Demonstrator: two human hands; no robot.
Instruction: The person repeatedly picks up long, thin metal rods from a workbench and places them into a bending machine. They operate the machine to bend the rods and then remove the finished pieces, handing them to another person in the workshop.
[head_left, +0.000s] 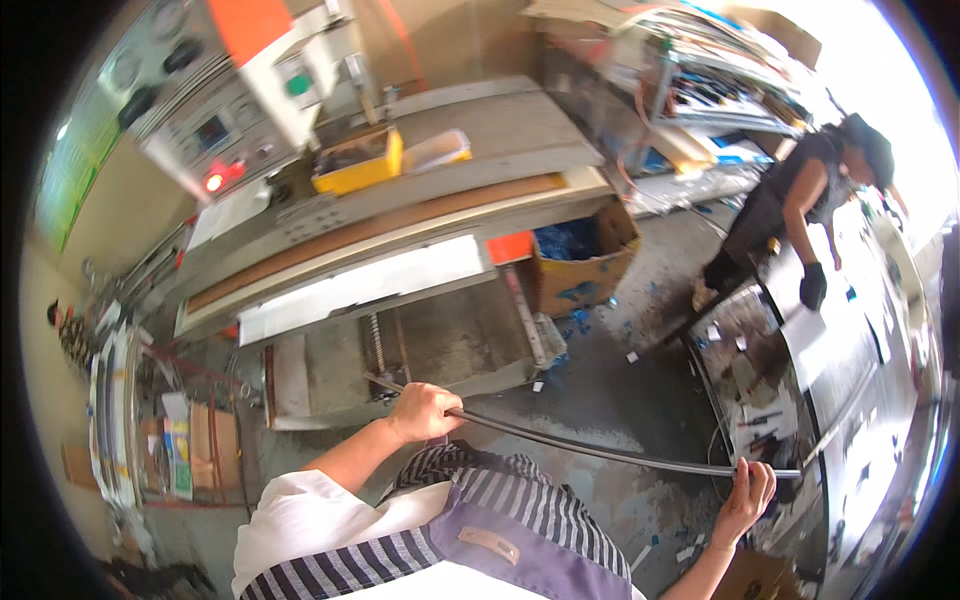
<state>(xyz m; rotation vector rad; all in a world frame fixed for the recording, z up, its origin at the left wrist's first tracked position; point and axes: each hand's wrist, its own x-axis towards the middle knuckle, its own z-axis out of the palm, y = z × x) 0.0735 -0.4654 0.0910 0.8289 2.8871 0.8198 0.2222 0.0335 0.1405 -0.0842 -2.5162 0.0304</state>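
A long, thin, dark bar (590, 447), likely a metal strip, runs across in front of my body. My left hand (425, 412) is closed around it near its left end, and a short piece sticks out past the fist. My right hand (748, 497) grips it near the other end, with fingers pinched along the strip. It looks curved, though the wide lens bends edges here. Beyond my left hand stands a large grey machine (470, 133) with a flat bed and a white panel (365, 290) along its front.
A yellow bin (358, 165) sits on the machine, beside a control panel (215, 130) with a red light. A cardboard box (588, 270) holds blue scraps. At right, a person (815, 190) wearing a dark glove leans over a long table (850, 385). Scraps litter the floor.
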